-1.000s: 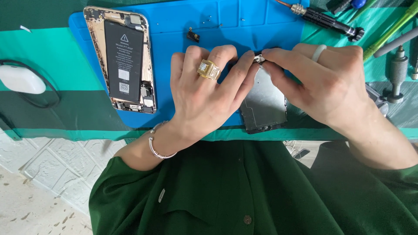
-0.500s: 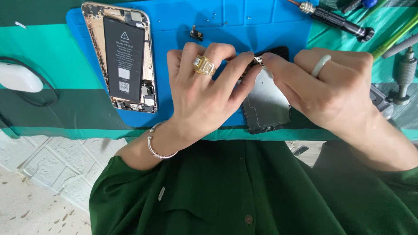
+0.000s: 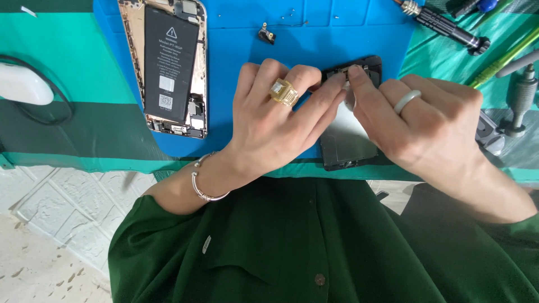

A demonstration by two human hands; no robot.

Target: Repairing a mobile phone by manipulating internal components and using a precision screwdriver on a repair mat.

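Observation:
A phone screen panel (image 3: 349, 143) lies back side up on the blue mat (image 3: 236, 39), its metal shield plate showing. My left hand (image 3: 275, 120), wearing a gold ring and a silver bracelet, rests on the panel's left edge with fingertips pressed near its top. My right hand (image 3: 418, 123), with a white ring, covers the panel's right side, its fingertips pinching at the panel's top end beside the left fingertips. What lies between the fingertips is hidden.
An opened phone body (image 3: 168, 67) with a black battery lies on the mat at the upper left. A small dark part (image 3: 266, 35) and tiny screws (image 3: 292, 11) sit above my hands. Screwdrivers (image 3: 449, 28) and other tools (image 3: 519, 90) lie at the right. A white object (image 3: 22, 84) sits far left.
Both hands have shifted slightly down and to the right along with the view; the fingertips stay together at the panel's top end. The panel has not left the mat.

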